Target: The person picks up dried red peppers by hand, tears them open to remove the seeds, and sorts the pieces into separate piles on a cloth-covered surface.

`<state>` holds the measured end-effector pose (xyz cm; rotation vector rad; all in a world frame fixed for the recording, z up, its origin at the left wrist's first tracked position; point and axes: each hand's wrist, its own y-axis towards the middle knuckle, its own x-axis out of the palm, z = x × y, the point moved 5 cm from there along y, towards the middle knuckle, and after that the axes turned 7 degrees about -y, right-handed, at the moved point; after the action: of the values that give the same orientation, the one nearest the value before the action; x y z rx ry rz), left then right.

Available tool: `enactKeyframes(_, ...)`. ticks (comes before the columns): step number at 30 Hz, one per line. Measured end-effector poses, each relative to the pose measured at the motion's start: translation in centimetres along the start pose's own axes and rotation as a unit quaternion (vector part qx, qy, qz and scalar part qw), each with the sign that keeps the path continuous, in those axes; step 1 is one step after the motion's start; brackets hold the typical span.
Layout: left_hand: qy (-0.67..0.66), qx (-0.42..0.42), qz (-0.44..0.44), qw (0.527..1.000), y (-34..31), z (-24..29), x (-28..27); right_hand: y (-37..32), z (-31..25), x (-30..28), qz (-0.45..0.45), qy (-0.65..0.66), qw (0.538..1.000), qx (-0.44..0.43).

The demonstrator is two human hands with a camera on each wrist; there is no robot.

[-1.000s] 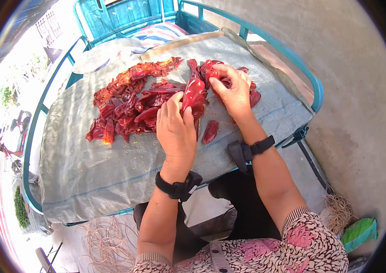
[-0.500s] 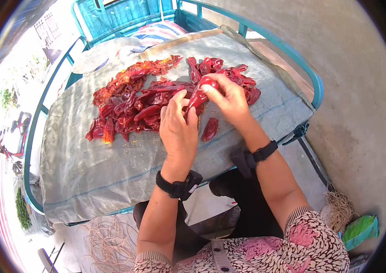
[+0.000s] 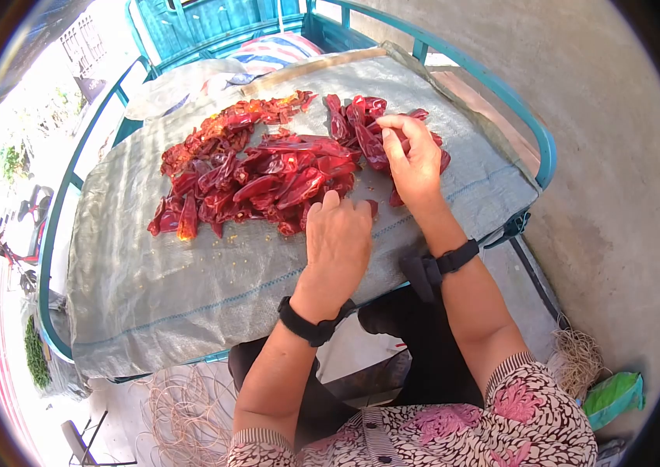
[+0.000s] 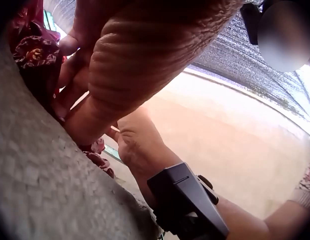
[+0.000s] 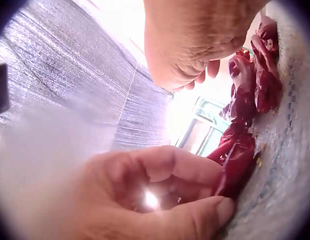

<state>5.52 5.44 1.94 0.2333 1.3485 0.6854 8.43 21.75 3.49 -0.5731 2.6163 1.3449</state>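
My left hand [image 3: 339, 241] reaches down at the near edge of a pile of dried red peppers [image 3: 291, 175], its back turned up and most fingertips hidden. In the right wrist view its thumb and fingers pinch a dried red pepper [image 5: 238, 162] close over the cloth. My right hand [image 3: 417, 167] hovers over a smaller group of dried peppers [image 3: 367, 128] on the right, thumb and index finger apart and nothing between them. The right wrist view shows its fingertips [image 5: 197, 80] hanging loosely above the cloth.
The peppers lie on a grey woven cloth [image 3: 166, 288] spread over a teal cart with a raised rail [image 3: 493, 82]. Torn reddish-orange pepper pieces [image 3: 213, 128] lie at the back left. A striped sack [image 3: 279, 48] sits behind. Tangled cord [image 3: 190, 412] lies on the floor.
The pepper that both hands held has left the right hand. My left hand has moved down and right, toward the lone pepper at the front. My right hand has shifted slightly right, its fingers loosened.
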Motion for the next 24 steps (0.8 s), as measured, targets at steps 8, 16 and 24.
enactKeyframes(8,-0.130,-0.073,0.199,0.969,0.4,-3.1,-3.1,-0.3,-1.8,1.5,-0.180,0.158,0.971,-0.020)
enactKeyframes(16,-0.237,-0.165,0.200,0.936,-0.1,-4.6,-4.2,-1.6,-2.8,2.7,-0.348,0.281,0.887,0.117)
enactKeyframes(24,-0.046,-0.200,-0.064,0.977,-1.9,-3.2,-4.8,0.1,-2.0,1.0,-0.028,-0.012,0.997,-0.064)
